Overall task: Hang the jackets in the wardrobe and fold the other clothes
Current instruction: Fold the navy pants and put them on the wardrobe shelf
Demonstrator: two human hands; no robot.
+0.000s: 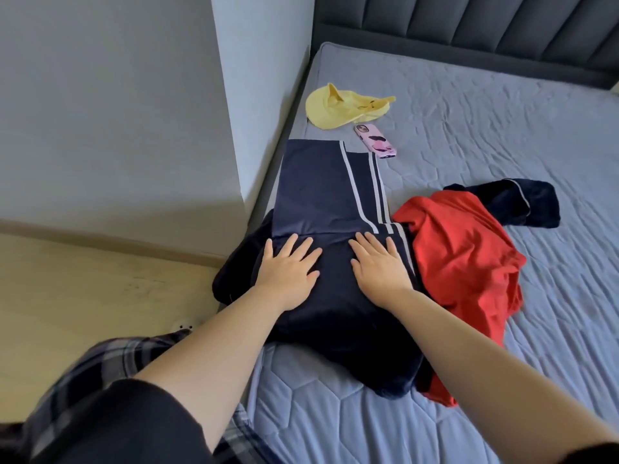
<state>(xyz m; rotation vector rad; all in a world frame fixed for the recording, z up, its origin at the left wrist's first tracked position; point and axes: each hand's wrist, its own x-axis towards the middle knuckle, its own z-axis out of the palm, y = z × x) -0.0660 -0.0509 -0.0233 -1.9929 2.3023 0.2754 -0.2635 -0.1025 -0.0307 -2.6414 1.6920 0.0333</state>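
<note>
Navy track trousers with white side stripes [321,195] lie lengthwise along the left edge of the bed with the quilted grey-blue cover [502,145], their legs stretched toward the headboard. Both hands press flat on the dark waist end, fingers spread: the left hand [289,266] on the left side, the right hand [378,262] beside the stripes. Neither grips the cloth. A crumpled red garment [462,262] touches the trousers on the right, with a dark navy garment with pale piping [516,202] partly under it. Farther up lie a pink phone [375,141] and a yellow cap [341,108].
</note>
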